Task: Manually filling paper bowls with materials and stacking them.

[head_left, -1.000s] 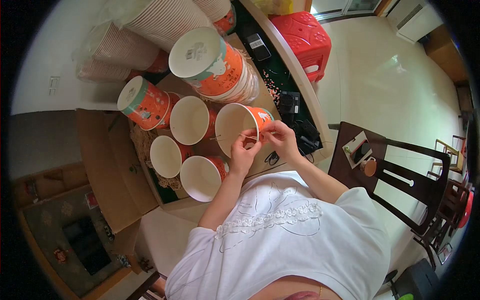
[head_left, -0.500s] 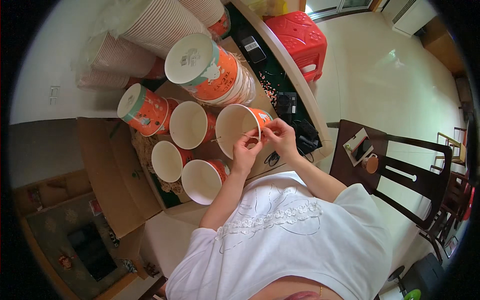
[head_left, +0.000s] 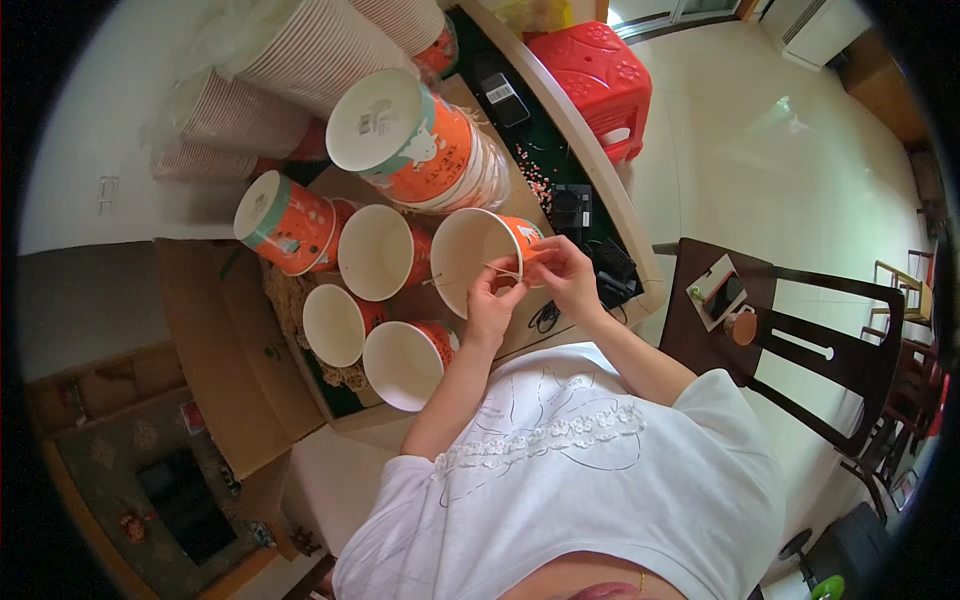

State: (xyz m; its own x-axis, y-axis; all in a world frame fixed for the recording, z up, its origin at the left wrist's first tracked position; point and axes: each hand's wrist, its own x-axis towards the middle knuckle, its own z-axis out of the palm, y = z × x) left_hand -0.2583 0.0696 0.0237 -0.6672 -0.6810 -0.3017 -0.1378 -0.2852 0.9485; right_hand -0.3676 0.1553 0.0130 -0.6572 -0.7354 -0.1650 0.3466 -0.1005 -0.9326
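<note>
A large orange paper bucket (head_left: 462,245) with a white inside stands upright at the table's near edge. My left hand (head_left: 490,308) is at its near right rim, thumb and fingers pinched on a thin pale string (head_left: 503,270). Against the rim's right side, my right hand (head_left: 568,282) is closed too, its fingertips at the same string. A short bit of string (head_left: 432,279) pokes out at the bucket's left wall. Fingers hide where the string meets the rim.
Other open paper buckets (head_left: 377,252) stand to the left. Behind them rise an upturned stack (head_left: 440,150) and bagged stacks (head_left: 320,55). Pale strings (head_left: 290,300) lie at the table's left; black adapters (head_left: 572,208) and a phone-like device (head_left: 503,97) lie right. A red stool (head_left: 590,85) stands beyond.
My right fingers have shifted slightly at the rim, and the pale string between my hands shows a little more. The buckets stay where they were.
</note>
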